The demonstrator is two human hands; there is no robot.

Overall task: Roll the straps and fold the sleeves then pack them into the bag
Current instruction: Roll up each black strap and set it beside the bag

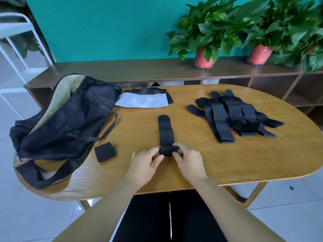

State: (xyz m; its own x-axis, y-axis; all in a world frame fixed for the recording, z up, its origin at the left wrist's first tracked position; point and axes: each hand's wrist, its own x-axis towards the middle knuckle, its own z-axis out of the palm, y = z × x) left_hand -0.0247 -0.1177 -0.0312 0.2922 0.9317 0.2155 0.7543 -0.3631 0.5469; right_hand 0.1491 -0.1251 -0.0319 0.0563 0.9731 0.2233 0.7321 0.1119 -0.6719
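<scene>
A black perforated strap [166, 131] lies lengthwise in the middle of the wooden table [227, 159], its near end curled into a small roll. My left hand [146, 163] pinches the left side of that roll and my right hand [188, 159] pinches the right side. One rolled strap [104, 151] sits to the left, beside the black bag [66, 117], which lies open showing a tan lining. A pile of several flat black straps [234, 116] rests at the right. Folded black and white sleeves [148, 99] lie at the table's far side.
The bag's long shoulder strap [49, 177] trails over the table's near left edge. Behind the table runs a low wooden shelf [139, 70] with potted plants [206, 32] against a teal wall. My legs are under the near edge.
</scene>
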